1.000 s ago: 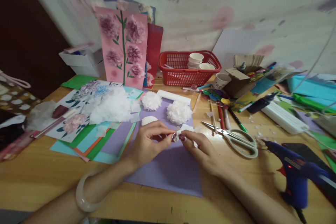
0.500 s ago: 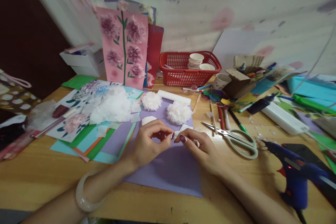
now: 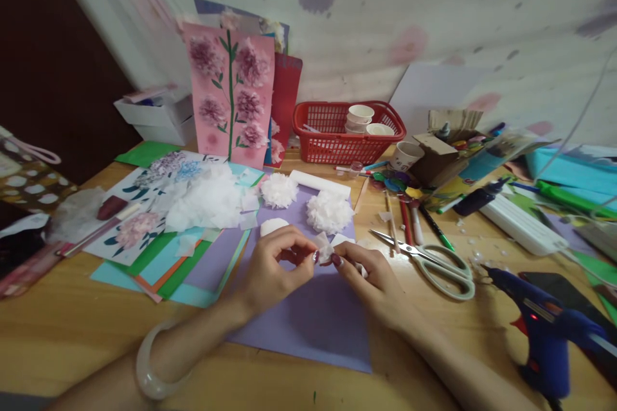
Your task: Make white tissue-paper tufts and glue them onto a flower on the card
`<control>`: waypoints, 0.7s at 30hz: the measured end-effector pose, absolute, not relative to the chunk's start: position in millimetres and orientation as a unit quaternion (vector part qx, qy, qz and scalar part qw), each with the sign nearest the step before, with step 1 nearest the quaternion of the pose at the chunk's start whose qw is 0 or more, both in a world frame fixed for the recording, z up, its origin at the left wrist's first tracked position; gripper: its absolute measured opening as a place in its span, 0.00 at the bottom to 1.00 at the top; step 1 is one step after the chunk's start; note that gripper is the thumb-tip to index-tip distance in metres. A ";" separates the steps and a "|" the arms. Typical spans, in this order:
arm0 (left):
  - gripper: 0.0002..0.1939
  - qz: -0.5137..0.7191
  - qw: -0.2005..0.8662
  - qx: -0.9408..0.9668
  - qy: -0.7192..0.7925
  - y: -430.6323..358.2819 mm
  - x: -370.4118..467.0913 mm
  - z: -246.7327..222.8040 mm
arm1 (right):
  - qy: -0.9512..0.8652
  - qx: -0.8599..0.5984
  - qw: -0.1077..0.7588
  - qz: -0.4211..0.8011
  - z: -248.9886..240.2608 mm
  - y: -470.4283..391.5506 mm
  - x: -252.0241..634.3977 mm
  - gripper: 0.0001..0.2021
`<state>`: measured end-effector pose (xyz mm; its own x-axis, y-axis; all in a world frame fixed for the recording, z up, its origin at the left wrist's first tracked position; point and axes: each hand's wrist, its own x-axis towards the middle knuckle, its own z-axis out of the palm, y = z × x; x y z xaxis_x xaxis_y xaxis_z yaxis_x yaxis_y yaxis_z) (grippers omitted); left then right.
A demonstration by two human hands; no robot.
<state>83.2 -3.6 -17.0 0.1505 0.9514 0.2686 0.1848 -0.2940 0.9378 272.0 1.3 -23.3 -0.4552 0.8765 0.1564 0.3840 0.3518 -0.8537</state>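
Note:
Between my fingertips, above the purple paper [image 3: 308, 327], is a small crumpled piece of white tissue paper [image 3: 324, 249]. My left hand [image 3: 277, 263] pinches its left side with thumb and forefinger. On its right side, my right hand [image 3: 371, 276] pinches it too, and more white bits show under the curled fingers of that hand. Just beyond lie two fluffy white paper flowers, one on the left [image 3: 278, 191] and a larger one on the right [image 3: 330, 211]. A white round piece [image 3: 274, 226] is partly hidden behind my left hand.
Scissors [image 3: 424, 257] and a blue glue gun [image 3: 535, 321] with a lit red light lie to the right. Loose white tissue squares [image 3: 207, 199] are piled at left. Behind stand a red basket [image 3: 328, 151] with paper cups and a pink flower picture [image 3: 241, 151].
The white tissue piece between my fingertips has come up into plainer view and looks more crumpled. Both hands stay nearly in place, and the view has shifted slightly.

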 end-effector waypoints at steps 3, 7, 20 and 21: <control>0.02 0.483 0.444 0.613 0.440 -2.4 82.7 -15.7 | -0.756 -0.423 0.314 0.389 -21.6 1.4 271.8 0.15; 0.03 0.493 0.502 0.570 0.425 0.1 81.3 -14.9 | -0.747 -0.431 0.325 0.388 -19.8 1.1 270.9 0.17; 0.16 0.482 0.452 0.604 0.445 -4.8 82.7 -15.6 | -0.755 -0.413 0.345 0.374 -24.1 1.8 269.8 0.12; 0.18 0.471 0.418 0.639 0.441 -5.8 83.3 -16.0 | -0.757 -0.410 0.340 0.379 -24.7 1.3 269.7 0.12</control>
